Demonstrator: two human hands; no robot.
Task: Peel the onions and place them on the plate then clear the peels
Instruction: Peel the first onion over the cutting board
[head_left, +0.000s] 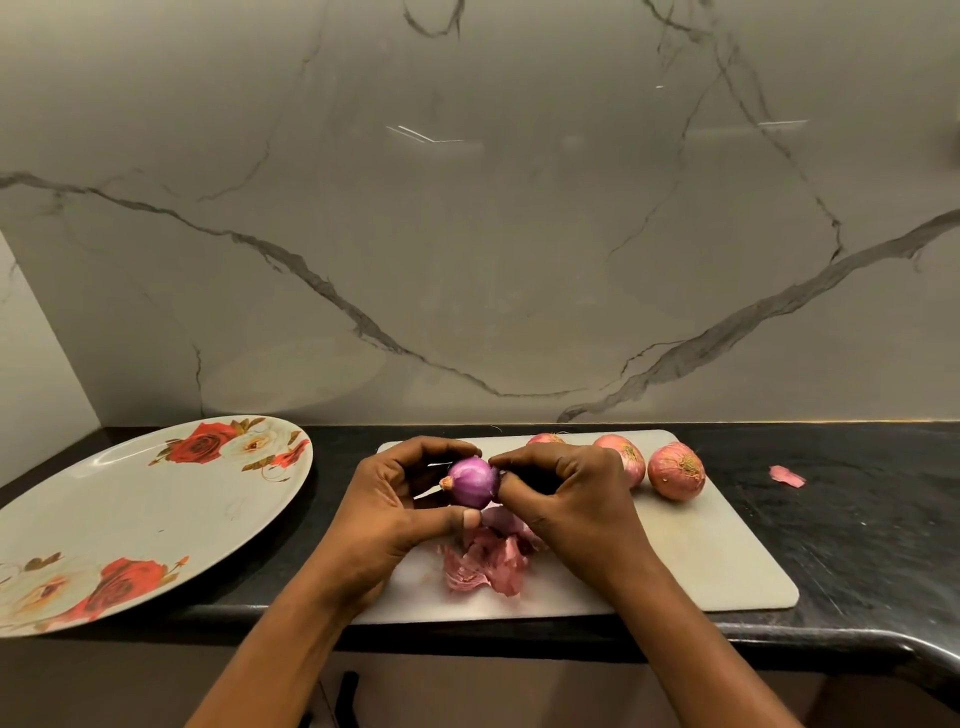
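There is only one wide view, from the person's head. It faces forward and a little down, across the black worktop (857, 545) to the marble wall (467, 234). The left hand (395, 514) and right hand (571, 499) are near, low in the centre.

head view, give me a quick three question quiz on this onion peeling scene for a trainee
1. True or false: the plate holds no onions yet.
2. How many unpeeled onions lie on the cutting board? A two, B three, C five.
3. Fill in: the left hand and right hand hold the peeled onion above a pile of ___.
Key: 1 true; 2 B; 3 peels.
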